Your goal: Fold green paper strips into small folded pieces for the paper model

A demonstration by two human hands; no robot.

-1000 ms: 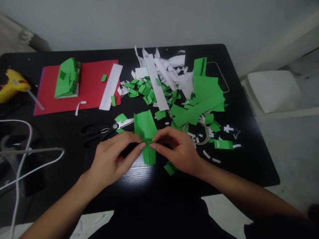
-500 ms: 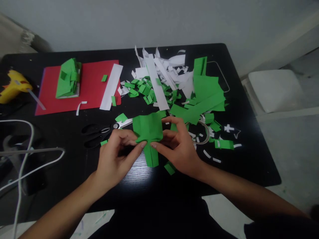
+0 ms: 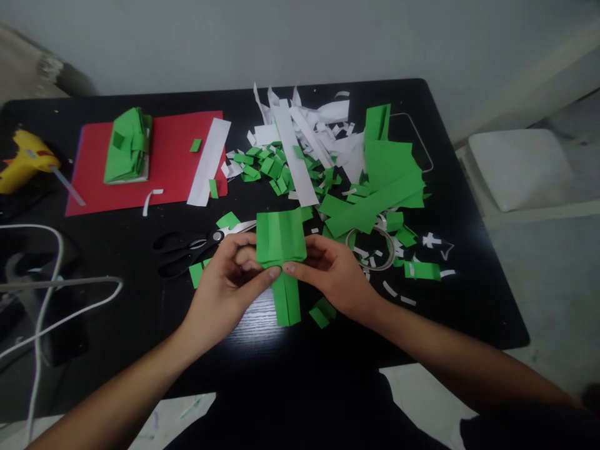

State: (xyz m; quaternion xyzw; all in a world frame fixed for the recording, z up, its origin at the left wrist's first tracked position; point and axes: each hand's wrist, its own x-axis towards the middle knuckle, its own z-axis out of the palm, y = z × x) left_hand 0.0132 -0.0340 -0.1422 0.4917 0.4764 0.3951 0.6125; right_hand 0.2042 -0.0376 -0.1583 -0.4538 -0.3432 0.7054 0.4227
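Observation:
A folded green paper [image 3: 282, 234], wide at the top and narrowing to a strip below, is held up over the dark table. My left hand [image 3: 229, 281] pinches its left side, thumb on the crease where the wide part meets the strip. From the other side my right hand [image 3: 335, 275] grips it too, its thumb close to the left thumb. The fingers behind the paper are partly hidden. Just left of the paper lie black-handled scissors [image 3: 187, 253], blades partly covered by my left hand. A roll of tape [image 3: 391, 253] rests beyond my right hand.
Cut green scraps [image 3: 269, 167] and white paper strips [image 3: 295, 156] are heaped at the back middle. Larger green sheets [image 3: 394, 169] lie right of them. A red sheet [image 3: 173, 159] carries a folded green bundle [image 3: 127, 147]. At far left are a yellow glue gun [image 3: 28, 159] and a white cable [image 3: 60, 250].
The top of the green paper now looks flatter and squarer, and its lower strip reaches a little further down. Both hands keep their pinch at the crease, with slight finger shifts.

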